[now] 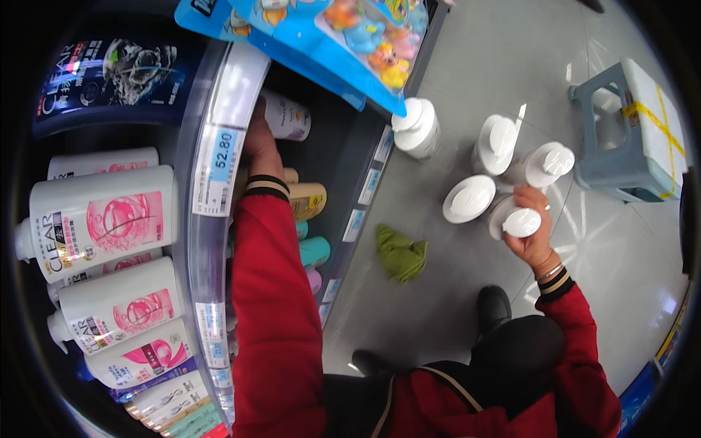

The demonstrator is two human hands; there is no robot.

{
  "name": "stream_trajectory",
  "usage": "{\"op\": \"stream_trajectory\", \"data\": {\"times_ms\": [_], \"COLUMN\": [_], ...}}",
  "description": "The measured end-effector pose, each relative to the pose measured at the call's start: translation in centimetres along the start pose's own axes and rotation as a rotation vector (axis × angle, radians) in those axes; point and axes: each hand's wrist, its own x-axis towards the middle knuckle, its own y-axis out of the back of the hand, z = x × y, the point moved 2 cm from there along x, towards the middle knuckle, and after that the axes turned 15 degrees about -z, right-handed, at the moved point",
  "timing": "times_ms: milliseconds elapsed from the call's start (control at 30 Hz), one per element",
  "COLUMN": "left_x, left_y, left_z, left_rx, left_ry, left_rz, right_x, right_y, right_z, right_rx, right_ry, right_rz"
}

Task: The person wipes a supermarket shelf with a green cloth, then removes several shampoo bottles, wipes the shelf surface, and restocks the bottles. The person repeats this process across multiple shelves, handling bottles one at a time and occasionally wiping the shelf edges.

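Note:
My right hand (pixel 532 246) grips a white bottle (pixel 522 222) by its upper part, near the white cap, over the floor. Close around it stand other white bottles, among them a wide-capped one (pixel 468 200), one with a pump-like top (pixel 547 164) and one behind (pixel 494 143). My left hand (pixel 262 136) reaches into a lower shelf, against a white bottle with a purple print (pixel 287 117). Its fingers are mostly hidden by the shelf edge and shadow, so its hold is unclear.
Clear shampoo bottles (pixel 104 219) line the upper shelf, behind a price strip (pixel 219 169). A blue toy bag (pixel 328 44) hangs over the shelves. On the floor are a green cloth (pixel 401 253), another white bottle (pixel 416 128) and a taped plastic stool (pixel 608 142).

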Motion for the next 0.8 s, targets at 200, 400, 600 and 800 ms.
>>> {"op": "stream_trajectory", "data": {"times_ms": [200,400,600,800], "left_x": [-7.6,-19.0,-26.2,-29.2], "left_y": [3.0,5.6,-0.8,-4.4], "left_z": [5.2,10.4,7.4,5.4], "left_rx": [-0.666,-0.637,-0.662,-0.391], "left_ry": [-0.091,0.015,0.216,-0.077], "left_rz": [-0.068,-0.261,-0.638,-0.603], "right_x": [0.0,-0.2,-0.7,-2.7], "right_y": [-0.2,-0.1,-0.6,0.8], "right_z": [-0.2,-0.3,-0.3,-2.1], "right_rx": [-0.024,-0.045,-0.054,-0.091], "right_ry": [0.006,-0.011,-0.049,-0.113], "right_rz": [0.003,0.014,-0.012,0.062]}}
